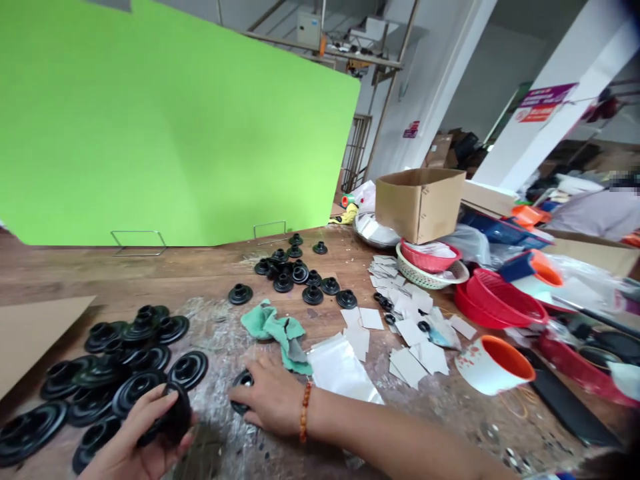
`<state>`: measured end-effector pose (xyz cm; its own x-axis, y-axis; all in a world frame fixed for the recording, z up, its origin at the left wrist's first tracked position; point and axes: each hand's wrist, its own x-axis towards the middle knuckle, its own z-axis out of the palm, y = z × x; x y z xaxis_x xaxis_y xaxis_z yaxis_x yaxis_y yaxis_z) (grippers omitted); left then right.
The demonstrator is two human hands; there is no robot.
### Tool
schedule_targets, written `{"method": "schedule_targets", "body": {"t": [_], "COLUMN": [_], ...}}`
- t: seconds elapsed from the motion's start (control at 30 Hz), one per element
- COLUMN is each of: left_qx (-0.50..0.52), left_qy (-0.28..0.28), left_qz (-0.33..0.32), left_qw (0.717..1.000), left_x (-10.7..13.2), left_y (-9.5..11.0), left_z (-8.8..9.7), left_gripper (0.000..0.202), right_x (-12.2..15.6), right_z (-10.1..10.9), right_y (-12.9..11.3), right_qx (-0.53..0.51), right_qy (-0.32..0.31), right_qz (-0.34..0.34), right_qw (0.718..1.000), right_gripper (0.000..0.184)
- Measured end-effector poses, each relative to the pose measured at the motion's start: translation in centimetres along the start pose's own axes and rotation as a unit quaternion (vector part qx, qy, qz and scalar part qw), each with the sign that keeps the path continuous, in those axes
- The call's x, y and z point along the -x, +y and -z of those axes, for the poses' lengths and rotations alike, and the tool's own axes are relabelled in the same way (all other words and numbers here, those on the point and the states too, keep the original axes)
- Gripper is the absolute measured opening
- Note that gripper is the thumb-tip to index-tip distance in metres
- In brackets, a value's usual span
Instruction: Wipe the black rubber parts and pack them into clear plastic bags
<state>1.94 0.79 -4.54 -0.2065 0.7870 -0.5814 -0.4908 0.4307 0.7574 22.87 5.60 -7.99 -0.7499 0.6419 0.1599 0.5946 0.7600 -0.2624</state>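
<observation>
Held in my left hand [135, 437] is a black flanged disc [176, 415], tilted up with the fingers and thumb closed round its edge. My right hand [273, 397] is low over the table, its thumb and fingers curled on a smaller black round part [243, 390] that the hand partly covers. A heap of larger black flanged discs [115, 360] with raised hubs lies beside my left hand. Farther back stands a group of smaller black flanged discs [293, 273]. A crumpled green cloth [275, 330] lies just beyond my right hand.
A clear plastic bag [343, 370] lies by my right forearm, near scattered white cards [410, 333]. A white-and-orange cup [493, 367], red baskets [500, 300] and a cardboard box [420, 203] stand to the right. A green board [175, 133] rises at the back.
</observation>
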Motion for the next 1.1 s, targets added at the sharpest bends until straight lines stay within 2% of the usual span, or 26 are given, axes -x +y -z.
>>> {"method": "schedule_targets", "body": {"t": [0.07, 0.17, 0.23, 0.3, 0.4, 0.47, 0.57, 0.67, 0.73, 0.83, 0.9, 0.97, 1.0, 1.03, 1.07, 1.1], "left_qx": [0.018, 0.019, 0.000, -0.019, -0.042, -0.064, -0.101, -0.157, -0.184, -0.159, -0.113, -0.066, -0.043, -0.019, 0.004, 0.025], "left_qy": [-0.022, -0.051, -0.066, -0.083, -0.083, -0.073, -0.095, -0.156, -0.186, -0.214, -0.231, -0.248, -0.250, -0.244, -0.229, -0.212], "left_qz": [0.019, 0.033, 0.031, 0.023, -0.015, -0.048, -0.072, -0.152, -0.192, -0.173, -0.153, -0.127, -0.110, -0.094, -0.084, -0.080], "left_qw": [0.999, 0.998, 0.997, 0.996, 0.996, 0.994, 0.988, 0.963, 0.946, 0.948, 0.954, 0.958, 0.961, 0.965, 0.970, 0.974], "left_x": [0.6, 2.2, 3.1, 3.4, 2.6, 1.6, 0.7, 0.6, 0.9, 1.5, 1.9, 2.4, 2.6, 2.8, 2.9, 2.9], "left_y": [-0.1, -0.3, -0.4, -0.7, -1.3, -1.8, -2.5, -3.1, -3.5, -3.8, -3.9, -3.9, -3.9, -3.8, -3.8, -3.8], "left_z": [0.3, -0.1, -0.7, -1.1, -1.4, -1.7, -2.7, -4.3, -5.1, -5.6, -5.7, -5.8, -5.8, -5.9, -5.9, -6.0], "left_gripper": [0.057, 0.077, 0.082, 0.084, 0.085, 0.084, 0.071, 0.044, 0.031, 0.030, 0.041, 0.054, 0.059, 0.063, 0.065, 0.066], "right_x": [0.2, -0.6, -1.3, -1.9, -2.3, -2.2, -1.5, -0.7, -0.5, -0.6, -0.7, -0.6, -0.4, -0.1, 0.2, 0.5], "right_z": [-0.3, -0.2, 0.0, 0.4, 1.4, 2.4, 3.6, 3.4, 2.9, 2.8, 3.0, 2.9, 2.8, 2.5, 2.2, 1.8], "right_y": [-0.4, 0.7, 2.7, 5.0, 6.5, 5.1, 0.6, -3.2, -4.1, -3.9, -3.5, -3.5, -3.7, -4.0, -4.3, -4.6], "right_qx": [0.035, 0.029, -0.003, -0.070, -0.125, -0.153, -0.218, -0.196, -0.221, -0.343, -0.429, -0.498, -0.522, -0.530, -0.520, -0.494], "right_qy": [0.019, 0.083, 0.124, 0.134, 0.134, 0.164, 0.223, 0.211, 0.205, 0.220, 0.247, 0.271, 0.275, 0.279, 0.284, 0.294], "right_qz": [0.021, -0.050, -0.140, -0.199, -0.207, -0.200, -0.140, -0.014, 0.013, -0.060, -0.155, -0.250, -0.279, -0.288, -0.279, -0.254], "right_qw": [0.999, 0.995, 0.982, 0.968, 0.961, 0.954, 0.940, 0.958, 0.953, 0.911, 0.855, 0.785, 0.758, 0.747, 0.756, 0.778], "right_gripper": [0.039, 0.033, 0.025, 0.030, 0.032, 0.032, 0.030, 0.024, 0.021, 0.020, 0.028, 0.036, 0.038, 0.038, 0.037, 0.035]}}
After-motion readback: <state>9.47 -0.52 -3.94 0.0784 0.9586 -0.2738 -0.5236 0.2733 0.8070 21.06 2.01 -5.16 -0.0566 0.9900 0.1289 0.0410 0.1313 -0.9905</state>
